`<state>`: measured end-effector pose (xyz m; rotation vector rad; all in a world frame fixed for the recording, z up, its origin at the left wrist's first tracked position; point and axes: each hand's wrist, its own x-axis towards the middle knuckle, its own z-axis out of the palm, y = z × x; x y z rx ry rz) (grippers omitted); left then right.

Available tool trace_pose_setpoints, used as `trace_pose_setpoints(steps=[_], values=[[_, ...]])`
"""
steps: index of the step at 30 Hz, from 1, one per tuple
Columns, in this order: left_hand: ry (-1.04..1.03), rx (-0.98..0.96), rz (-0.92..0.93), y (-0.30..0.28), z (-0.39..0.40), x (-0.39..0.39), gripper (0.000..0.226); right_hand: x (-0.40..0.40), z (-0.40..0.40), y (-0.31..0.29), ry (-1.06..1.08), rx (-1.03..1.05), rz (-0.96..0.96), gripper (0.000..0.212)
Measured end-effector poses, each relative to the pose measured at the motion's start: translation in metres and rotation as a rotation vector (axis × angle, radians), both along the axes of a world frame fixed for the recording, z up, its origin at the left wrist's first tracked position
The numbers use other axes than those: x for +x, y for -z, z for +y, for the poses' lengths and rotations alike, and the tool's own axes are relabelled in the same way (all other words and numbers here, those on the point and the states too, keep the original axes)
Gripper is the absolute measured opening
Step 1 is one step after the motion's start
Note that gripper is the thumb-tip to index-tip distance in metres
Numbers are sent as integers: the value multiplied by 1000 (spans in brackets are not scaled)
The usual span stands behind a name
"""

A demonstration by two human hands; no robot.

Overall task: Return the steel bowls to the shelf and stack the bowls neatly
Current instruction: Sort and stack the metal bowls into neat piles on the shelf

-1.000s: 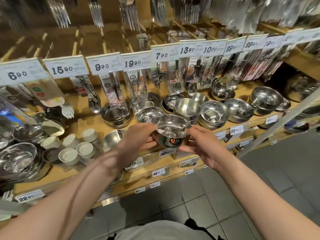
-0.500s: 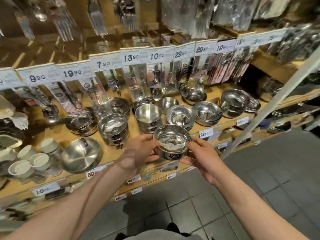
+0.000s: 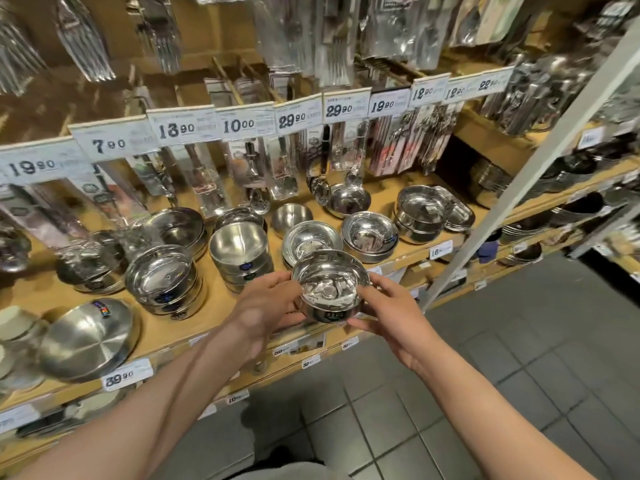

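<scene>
A small steel bowl (image 3: 329,286) with a dark label on its side is held upright between my left hand (image 3: 268,304) and my right hand (image 3: 388,308), just in front of the wooden shelf (image 3: 166,329). Right behind it on the shelf sits a stack of shallow steel bowls (image 3: 310,239). To its left stands a stack of deeper bowls (image 3: 239,252), and further left another stack (image 3: 162,278). More stacks stand to the right: wide bowls (image 3: 370,235) and tall bowls (image 3: 420,213).
A large steel pan (image 3: 86,337) leans at the shelf's left front. Packaged utensils and price tags (image 3: 341,108) hang above the bowls. A white upright post (image 3: 540,161) crosses on the right. Lower shelves hold more steelware. Grey tiled floor (image 3: 485,393) lies below.
The view has swung right along the shelf. Both hands keep hold of the bowl and have carried it right, now in front of the shallow bowl stack.
</scene>
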<state>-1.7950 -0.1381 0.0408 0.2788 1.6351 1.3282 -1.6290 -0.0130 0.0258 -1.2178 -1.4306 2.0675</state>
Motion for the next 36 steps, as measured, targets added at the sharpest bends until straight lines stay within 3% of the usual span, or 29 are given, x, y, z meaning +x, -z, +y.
trace_pose_setpoints(steps=[5, 10, 16, 20, 28, 36], values=[[124, 41, 14, 4, 27, -3, 15, 4, 19, -1, 66, 3, -33, 29], [120, 6, 6, 16, 70, -1, 56, 14, 49, 1, 130, 0, -41, 44], [115, 0, 53, 22, 109, 14, 54, 25, 86, 14, 150, -24, -26, 45], [11, -76, 59, 30, 130, 17, 51, 21, 123, 27, 72, -36, -17, 47], [-273, -50, 33, 28, 134, 37, 47, 0, 177, 29, -223, -13, -66, 44], [-511, -72, 140, 29, 90, 29, 36, -54, 157, 30, -439, 10, -66, 53]])
